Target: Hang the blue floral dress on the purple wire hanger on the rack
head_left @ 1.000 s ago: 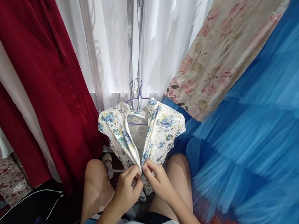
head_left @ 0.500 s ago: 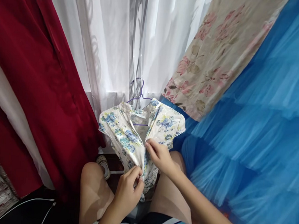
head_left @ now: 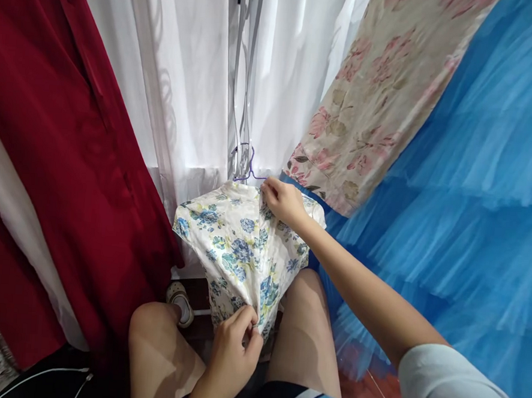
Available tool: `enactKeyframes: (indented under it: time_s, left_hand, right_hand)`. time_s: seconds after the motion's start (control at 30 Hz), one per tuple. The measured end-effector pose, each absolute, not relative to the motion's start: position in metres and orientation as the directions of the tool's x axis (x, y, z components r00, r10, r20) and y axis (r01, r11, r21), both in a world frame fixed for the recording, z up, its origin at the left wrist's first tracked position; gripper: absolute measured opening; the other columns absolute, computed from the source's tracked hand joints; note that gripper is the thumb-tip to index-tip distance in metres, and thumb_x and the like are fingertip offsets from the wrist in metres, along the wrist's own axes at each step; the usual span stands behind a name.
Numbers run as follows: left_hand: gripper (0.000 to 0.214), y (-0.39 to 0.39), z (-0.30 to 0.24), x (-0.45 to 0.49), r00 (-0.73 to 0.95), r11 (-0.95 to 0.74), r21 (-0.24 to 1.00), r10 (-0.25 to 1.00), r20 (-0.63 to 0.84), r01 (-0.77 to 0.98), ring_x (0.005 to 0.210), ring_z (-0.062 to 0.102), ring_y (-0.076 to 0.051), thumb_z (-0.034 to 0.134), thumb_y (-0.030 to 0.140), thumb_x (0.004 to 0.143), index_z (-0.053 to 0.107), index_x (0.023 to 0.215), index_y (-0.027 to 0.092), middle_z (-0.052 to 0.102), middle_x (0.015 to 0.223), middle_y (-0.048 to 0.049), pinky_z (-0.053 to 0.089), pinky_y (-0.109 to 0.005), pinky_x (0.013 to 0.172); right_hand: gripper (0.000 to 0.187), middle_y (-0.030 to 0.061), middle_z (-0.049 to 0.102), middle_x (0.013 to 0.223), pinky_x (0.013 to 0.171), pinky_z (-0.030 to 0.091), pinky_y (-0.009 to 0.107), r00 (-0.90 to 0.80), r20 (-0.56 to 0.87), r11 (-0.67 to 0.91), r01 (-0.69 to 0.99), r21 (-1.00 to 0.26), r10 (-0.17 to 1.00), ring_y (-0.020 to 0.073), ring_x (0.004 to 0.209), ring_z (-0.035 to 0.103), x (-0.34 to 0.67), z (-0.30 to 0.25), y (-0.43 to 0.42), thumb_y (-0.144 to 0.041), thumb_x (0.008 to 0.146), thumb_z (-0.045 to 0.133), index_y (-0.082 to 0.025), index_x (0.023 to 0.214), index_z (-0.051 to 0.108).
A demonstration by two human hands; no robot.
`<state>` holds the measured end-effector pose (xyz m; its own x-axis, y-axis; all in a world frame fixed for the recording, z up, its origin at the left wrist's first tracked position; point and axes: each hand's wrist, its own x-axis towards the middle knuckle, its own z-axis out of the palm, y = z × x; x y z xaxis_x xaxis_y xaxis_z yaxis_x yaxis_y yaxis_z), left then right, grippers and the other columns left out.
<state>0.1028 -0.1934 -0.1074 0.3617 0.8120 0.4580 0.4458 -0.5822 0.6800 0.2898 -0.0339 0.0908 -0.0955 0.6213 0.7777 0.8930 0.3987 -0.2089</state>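
A white short-sleeved blouse (head_left: 243, 239) with blue and yellow flowers hangs between my knees on a purple hanger (head_left: 251, 169). Its middle seam runs straight down and its two sides now meet along it. At the collar, my right hand (head_left: 284, 203) pinches the top end of the seam; whatever small part sits between the fingertips, such as a zipper pull, is hidden. Lower down, my left hand (head_left: 237, 347) grips the cloth at the bottom of the same seam and holds it taut toward me.
White curtains (head_left: 192, 86) hang behind, with silvery ribbons (head_left: 244, 71) above the hanger. A red cloth (head_left: 96, 170) hangs at left; a pink-flowered cloth (head_left: 366, 97) and a blue tulle skirt (head_left: 450, 204) hang at right. White cables (head_left: 48, 372) lie lower left.
My right hand has moved up along the seam from mid-chest to the collar, and the gaping neck opening has closed. My left hand stays low on the cloth.
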Motion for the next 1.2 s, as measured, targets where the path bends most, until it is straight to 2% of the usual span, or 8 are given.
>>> enactKeyframes:
  time_s: [0.23, 0.37, 0.47, 0.73, 0.87, 1.0, 1.1, 1.2]
  left_hand:
    - [0.014, -0.174, -0.072, 0.101, 0.440, -0.614, 0.715, 0.772, 0.458, 0.333, 0.087, 0.058, -0.017, 0.045, 0.017, 0.094, 0.058, 0.089, 0.020, 0.061, 0.090, -0.0045, 0.045, -0.027, 0.079]
    - [0.022, -0.138, -0.009, 0.105, 0.225, -0.697, 0.664, 0.717, 0.660, 0.270, 0.090, 0.059, -0.016, 0.048, 0.022, 0.096, 0.059, 0.115, 0.021, 0.063, 0.095, -0.0044, 0.046, -0.028, 0.085]
    - [0.037, -0.104, 0.040, 0.111, 0.134, -0.741, 0.589, 0.651, 0.747, 0.322, 0.077, 0.058, -0.015, 0.047, 0.026, 0.098, 0.051, 0.135, 0.024, 0.063, 0.088, -0.0023, 0.046, -0.027, 0.076]
    - [0.018, -0.054, 0.080, 0.138, 0.305, -0.795, 0.276, 0.491, 0.816, 0.541, 0.077, 0.059, -0.017, 0.050, 0.027, 0.096, 0.063, 0.089, 0.018, 0.065, 0.085, -0.0043, 0.040, -0.026, 0.069]
    - [0.018, -0.047, 0.071, 0.133, 0.136, -0.795, 0.388, 0.498, 0.856, 0.467, 0.079, 0.061, -0.016, 0.051, 0.030, 0.096, 0.063, 0.089, 0.017, 0.067, 0.085, -0.0037, 0.044, -0.025, 0.072]
    - [0.022, -0.020, 0.061, 0.089, -0.195, -0.752, 0.541, 0.507, 0.840, 0.376, 0.078, 0.062, -0.015, 0.055, 0.035, 0.093, 0.063, 0.090, 0.016, 0.065, 0.082, -0.0028, 0.047, -0.024, 0.073]
    - [0.024, 0.013, 0.045, 0.038, -0.439, -0.710, 0.674, 0.549, 0.711, 0.205, 0.073, 0.060, -0.013, 0.060, 0.038, 0.087, 0.062, 0.088, 0.014, 0.062, 0.078, -0.0020, 0.047, -0.023, 0.070]
    - [0.025, 0.038, 0.011, 0.006, -0.565, -0.569, 0.818, 0.702, 0.434, -0.078, 0.065, 0.056, -0.010, 0.060, 0.039, 0.082, 0.054, 0.076, 0.015, 0.058, 0.072, 0.0011, 0.046, -0.023, 0.068]
  right_hand:
    - [0.024, -0.0032, 0.040, 0.057, 0.054, 0.029, 0.025, 0.016, 0.767, 0.624, 0.569, -0.535, 0.642, 0.0114, 0.054, 0.039, 0.279, 0.075, -0.055, -0.023, 0.086, 0.048, -0.020, 0.063, 0.043]
    - [0.017, -0.0033, 0.044, 0.056, 0.053, 0.030, 0.025, 0.039, 0.751, 0.650, 0.473, -0.595, 0.659, 0.0102, 0.054, 0.039, 0.279, 0.076, -0.068, -0.020, 0.081, 0.053, -0.018, 0.064, 0.052]
    - [0.016, -0.0030, 0.045, 0.057, 0.053, 0.030, 0.024, 0.034, 0.734, 0.645, 0.450, -0.618, 0.679, 0.0097, 0.055, 0.040, 0.288, 0.081, -0.075, -0.021, 0.080, 0.055, -0.017, 0.065, 0.056]
    - [0.023, -0.0035, 0.045, 0.057, 0.052, 0.032, 0.024, 0.023, 0.675, 0.647, 0.260, -0.717, 0.738, 0.0102, 0.055, 0.040, 0.304, 0.059, -0.055, -0.032, 0.080, 0.059, -0.019, 0.064, 0.050]
    - [0.024, -0.0040, 0.042, 0.056, 0.051, 0.031, 0.024, 0.076, 0.654, 0.623, 0.241, -0.744, 0.752, 0.0105, 0.054, 0.038, 0.295, 0.036, -0.041, -0.033, 0.080, 0.057, -0.020, 0.063, 0.047]
    - [0.020, -0.0051, 0.040, 0.054, 0.051, 0.029, 0.024, 0.071, 0.627, 0.582, 0.302, -0.755, 0.776, 0.0100, 0.052, 0.036, 0.298, 0.017, -0.045, -0.026, 0.077, 0.057, -0.020, 0.061, 0.046]
    - [0.020, -0.0047, 0.042, 0.055, 0.051, 0.029, 0.024, 0.025, 0.602, 0.562, 0.330, -0.759, 0.798, 0.0102, 0.053, 0.038, 0.308, 0.009, -0.056, -0.022, 0.077, 0.056, -0.020, 0.061, 0.045]
    - [0.018, -0.0043, 0.043, 0.056, 0.052, 0.030, 0.024, 0.011, 0.587, 0.543, 0.368, -0.755, 0.809, 0.0106, 0.055, 0.039, 0.319, 0.003, -0.066, -0.020, 0.077, 0.056, -0.019, 0.061, 0.047]
